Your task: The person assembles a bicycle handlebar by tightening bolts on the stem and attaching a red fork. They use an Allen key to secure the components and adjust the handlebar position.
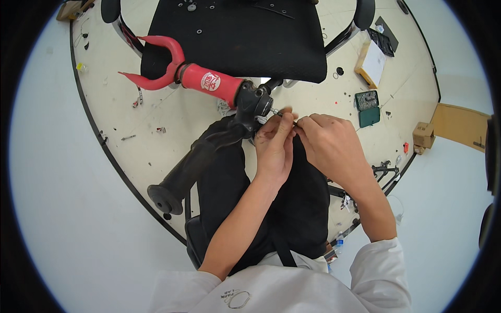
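A red bike fork with its red head tube [209, 83] lies across the edge of a black chair seat. Attached to it are a black stem [253, 101] and a handlebar with a black rubber grip [177, 182]. A small silver bolt [275, 111] sticks out of the stem's round cap. Beside that bolt, my left hand [276, 146] is closed, its thumb and fingers pinching a thin dark rod-like tool [295, 124] in line with the bolt. My right hand [331, 146] pinches the tool's other end; its fingers partly hide it.
The black chair seat [235, 47] bears washers and small parts. On the floor at right lie an open green case of small parts [368, 108], a white and yellow box [371, 62] and a black toolbox [382, 41]. A cardboard box [423, 135] stands farther right.
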Demonstrator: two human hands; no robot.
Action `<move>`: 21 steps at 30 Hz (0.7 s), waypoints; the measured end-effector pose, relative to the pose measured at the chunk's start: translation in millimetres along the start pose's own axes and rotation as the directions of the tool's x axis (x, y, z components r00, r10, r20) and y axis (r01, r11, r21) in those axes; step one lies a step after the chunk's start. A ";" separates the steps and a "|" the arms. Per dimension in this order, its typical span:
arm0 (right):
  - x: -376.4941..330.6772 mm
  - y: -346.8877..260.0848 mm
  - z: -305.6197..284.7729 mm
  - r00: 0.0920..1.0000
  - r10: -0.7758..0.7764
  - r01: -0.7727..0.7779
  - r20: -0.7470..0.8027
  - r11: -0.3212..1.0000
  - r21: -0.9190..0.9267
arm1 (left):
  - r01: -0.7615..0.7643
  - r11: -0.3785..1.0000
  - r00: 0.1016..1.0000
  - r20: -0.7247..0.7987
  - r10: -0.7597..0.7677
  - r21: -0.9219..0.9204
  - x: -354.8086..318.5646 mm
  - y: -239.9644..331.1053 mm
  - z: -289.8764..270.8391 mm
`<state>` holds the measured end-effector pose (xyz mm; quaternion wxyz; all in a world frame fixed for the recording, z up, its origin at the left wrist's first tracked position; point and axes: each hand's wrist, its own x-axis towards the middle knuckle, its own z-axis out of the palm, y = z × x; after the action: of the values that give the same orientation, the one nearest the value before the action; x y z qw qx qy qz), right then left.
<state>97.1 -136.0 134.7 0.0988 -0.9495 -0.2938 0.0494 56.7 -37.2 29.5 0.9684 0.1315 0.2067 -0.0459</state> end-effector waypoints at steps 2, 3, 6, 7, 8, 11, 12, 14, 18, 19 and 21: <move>3.8 2.5 -0.8 0.999 -0.023 0.023 0.030 1.000 0.012 | -0.010 0.999 1.000 0.017 0.010 -0.034 -2.7 4.8 13.3; 6.2 3.4 -3.0 0.998 -0.034 0.033 0.045 0.999 0.015 | -0.015 0.999 0.998 0.056 0.017 -0.032 -3.2 5.3 12.1; 11.0 3.5 -11.0 0.991 -0.026 0.022 0.130 0.999 0.032 | -0.042 0.999 0.989 0.143 0.042 0.000 -2.9 3.1 1.8; 11.7 5.2 -11.1 0.989 -0.035 0.030 0.145 0.999 0.036 | -0.058 0.998 0.987 0.153 0.053 0.028 -2.0 1.0 -2.1; 11.9 7.4 -10.1 0.986 -0.044 0.038 0.159 0.998 0.039 | -0.073 0.996 0.985 0.163 0.063 0.057 -1.5 -1.0 -5.2; 16.2 4.6 -14.8 0.979 -0.004 -0.004 0.206 0.999 0.038 | -0.077 0.996 0.993 0.098 0.072 0.052 -0.1 -4.4 -5.3; 17.2 1.9 -16.0 0.975 0.025 -0.033 0.221 0.999 0.034 | -0.078 0.996 0.995 0.069 0.074 0.047 -0.4 -4.3 -4.0; 15.7 -1.9 -14.9 0.987 0.003 -0.003 0.159 1.000 -0.002 | -0.080 0.996 0.997 0.012 0.080 0.038 -0.9 -3.1 -0.4; 10.6 -4.1 -6.4 0.997 0.044 -0.036 0.064 0.992 -0.119 | -0.045 0.996 0.995 -0.090 0.052 0.077 0.0 -0.9 2.8; 9.2 -5.1 -4.9 0.998 0.046 -0.041 0.049 0.993 -0.111 | -0.058 0.995 0.994 -0.091 0.066 0.087 0.0 -1.7 4.3; 6.7 -6.2 -3.5 0.998 0.054 -0.052 0.018 0.994 -0.094 | -0.079 0.992 0.992 -0.086 0.088 0.099 1.2 -2.4 2.7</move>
<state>99.8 -127.7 139.2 0.0497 -0.9599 -0.2716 0.0479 58.5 -40.2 30.8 0.9518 0.1882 0.2421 -0.0093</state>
